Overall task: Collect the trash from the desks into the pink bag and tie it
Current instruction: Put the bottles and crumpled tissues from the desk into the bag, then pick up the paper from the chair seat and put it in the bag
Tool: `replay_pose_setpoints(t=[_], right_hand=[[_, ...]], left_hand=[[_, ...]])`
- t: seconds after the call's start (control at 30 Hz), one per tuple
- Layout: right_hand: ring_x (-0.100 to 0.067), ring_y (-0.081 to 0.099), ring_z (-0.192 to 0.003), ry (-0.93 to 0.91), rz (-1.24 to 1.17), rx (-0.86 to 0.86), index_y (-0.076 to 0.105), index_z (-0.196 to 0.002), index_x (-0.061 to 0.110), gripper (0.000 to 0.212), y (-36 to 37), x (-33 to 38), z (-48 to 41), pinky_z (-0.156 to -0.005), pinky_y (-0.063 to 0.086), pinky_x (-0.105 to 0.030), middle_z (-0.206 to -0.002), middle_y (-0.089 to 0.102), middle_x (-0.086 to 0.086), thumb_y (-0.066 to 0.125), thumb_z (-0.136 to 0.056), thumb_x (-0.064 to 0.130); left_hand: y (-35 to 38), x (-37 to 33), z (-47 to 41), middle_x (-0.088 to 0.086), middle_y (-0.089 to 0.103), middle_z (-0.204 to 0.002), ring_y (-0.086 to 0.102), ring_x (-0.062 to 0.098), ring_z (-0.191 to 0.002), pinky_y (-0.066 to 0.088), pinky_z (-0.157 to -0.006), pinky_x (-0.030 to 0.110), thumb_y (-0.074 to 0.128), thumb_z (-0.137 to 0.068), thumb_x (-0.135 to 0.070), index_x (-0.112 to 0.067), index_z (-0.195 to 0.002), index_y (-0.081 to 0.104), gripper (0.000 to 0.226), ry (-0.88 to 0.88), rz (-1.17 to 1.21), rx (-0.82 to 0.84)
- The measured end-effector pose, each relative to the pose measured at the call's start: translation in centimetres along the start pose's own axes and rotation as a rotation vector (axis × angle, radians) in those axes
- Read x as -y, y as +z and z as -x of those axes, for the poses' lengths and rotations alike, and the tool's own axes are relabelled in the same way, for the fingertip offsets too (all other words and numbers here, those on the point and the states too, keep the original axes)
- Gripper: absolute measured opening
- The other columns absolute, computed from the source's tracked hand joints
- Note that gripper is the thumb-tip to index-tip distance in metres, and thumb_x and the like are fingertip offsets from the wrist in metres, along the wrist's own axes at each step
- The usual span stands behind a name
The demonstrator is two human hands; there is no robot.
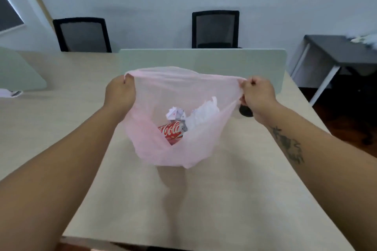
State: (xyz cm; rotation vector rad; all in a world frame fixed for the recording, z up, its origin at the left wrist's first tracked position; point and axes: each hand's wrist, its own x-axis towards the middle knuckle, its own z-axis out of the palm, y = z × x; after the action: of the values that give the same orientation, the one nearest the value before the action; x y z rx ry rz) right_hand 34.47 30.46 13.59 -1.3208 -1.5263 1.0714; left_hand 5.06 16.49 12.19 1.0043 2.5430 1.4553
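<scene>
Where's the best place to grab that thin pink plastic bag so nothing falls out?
Probably the top rim, at its two opposite ends, coming from either side. The thin pink plastic bag sags under the red cola can and crumpled white paper, so only the stretched rim offers a firm grip; the left hand and right hand pinch it there.

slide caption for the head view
Left hand and right hand stretch open the pink bag over the desk, a red can and crumpled paper inside.

Sheer pink bag [171,149], mouth stretched open, holds red can [171,131], crumpled paper [204,113].
</scene>
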Motion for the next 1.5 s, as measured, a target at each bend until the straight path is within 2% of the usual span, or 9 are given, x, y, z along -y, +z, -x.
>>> replay_pose_setpoints(t=[0.13,0.23,0.33,0.73,0.83,0.93,1.07,1.33,1.5], right_hand=[[-0.024,0.055,-0.07,-0.118,0.103,-0.188,0.055,-0.083,0.009,0.022,-3.0,4.4,-0.5,-0.066,0.052,-0.039,-0.083,0.06,-0.012,0.052,-0.097,0.026],[-0.02,0.058,-0.064,-0.118,0.081,-0.216,0.056,-0.089,0.01,0.018,-5.0,6.0,-0.4,-0.052,0.053,-0.026,-0.083,0.06,-0.008,0.052,-0.098,0.024],[-0.017,0.059,-0.061,-0.089,0.124,-0.233,0.057,-0.088,0.013,0.016,-6.7,6.2,0.1,-0.053,0.052,-0.03,-0.084,0.064,-0.007,0.051,-0.099,0.023],[-0.023,0.058,-0.078,0.224,0.059,0.032,0.053,-0.086,0.015,0.014,-9.8,-8.0,8.3,-0.069,0.047,-0.036,-0.104,0.069,-0.01,0.049,-0.098,0.016],[-0.023,0.063,-0.088,0.262,0.043,0.078,0.059,-0.108,0.014,0.015,-10.8,-9.9,10.0,-0.078,0.052,-0.038,-0.114,0.066,-0.008,0.051,-0.096,0.016],[-0.025,0.061,-0.102,0.281,0.056,0.094,0.036,-0.143,0.025,0.054,-11.6,-11.4,12.4,-0.091,0.053,-0.042,-0.122,0.058,-0.005,0.057,-0.092,0.026],[-0.017,0.05,-0.11,0.243,0.079,0.126,0.021,-0.15,0.029,0.072,-11.6,-13.3,17.8,-0.089,0.04,-0.031,-0.136,0.048,-0.002,0.061,-0.091,0.033],[-0.008,0.045,-0.116,-0.093,0.462,0.503,0.056,-0.124,0.03,0.038,-7.3,-12.4,31.8,-0.099,0.039,-0.025,-0.118,0.056,0.016,0.051,-0.09,0.045],[-0.011,0.057,-0.098,-0.155,0.754,0.408,0.058,-0.115,0.034,0.045,-3.6,-12.2,36.8,-0.084,0.047,-0.033,-0.103,0.063,0.014,0.032,-0.088,0.059]], left_hand=[[-2.2,-3.3,-1.5,0.009,0.056,-0.086,0.05,0.027,-0.079,0.033,-0.064,0.033,0.037,-0.101,-0.032,-0.005,-0.087,0.06,0.038,0.12,-0.01,-0.006],[-2.9,-5.5,-1.6,0.01,0.056,-0.09,0.049,0.026,-0.081,0.036,-0.069,0.033,0.035,-0.1,-0.029,-0.008,-0.085,0.057,0.034,0.205,0.007,-0.005],[-3.0,-6.5,-0.9,0.009,0.055,-0.084,0.047,0.025,-0.078,0.035,-0.063,0.038,0.037,-0.098,-0.025,-0.007,-0.084,0.053,0.028,0.222,0.014,0.004],[1.6,0.2,14.2,-0.007,0.049,-0.074,0.045,0.011,-0.061,0.034,-0.052,0.027,0.049,-0.091,-0.025,-0.022,-0.087,0.045,0.007,0.034,0.195,0.239],[1.6,0.6,17.1,-0.004,0.057,-0.094,0.059,0.015,-0.078,0.047,-0.064,0.031,0.058,-0.079,-0.042,-0.028,-0.108,0.048,0.034,0.028,0.211,0.321],[1.7,2.3,20.0,-0.003,0.05,-0.122,0.053,0.021,-0.109,0.048,-0.091,0.038,0.068,-0.071,-0.051,-0.025,-0.137,0.038,0.077,0.063,0.13,0.332],[1.4,6.2,24.5,-0.003,0.044,-0.132,0.043,0.024,-0.127,0.041,-0.106,0.044,0.072,-0.062,-0.065,-0.027,-0.147,0.026,0.103,-0.013,0.021,0.421],[1.1,12.0,24.9,0.004,0.037,-0.153,0.029,0.028,-0.14,0.039,-0.105,0.042,0.069,-0.082,-0.05,-0.024,-0.155,0.022,0.091,0.153,-0.548,0.867],[4.8,14.5,24.8,0.002,0.032,-0.157,0.027,0.028,-0.142,0.033,-0.112,0.041,0.054,-0.086,-0.048,-0.021,-0.153,0.028,0.077,0.371,-0.644,1.025]])
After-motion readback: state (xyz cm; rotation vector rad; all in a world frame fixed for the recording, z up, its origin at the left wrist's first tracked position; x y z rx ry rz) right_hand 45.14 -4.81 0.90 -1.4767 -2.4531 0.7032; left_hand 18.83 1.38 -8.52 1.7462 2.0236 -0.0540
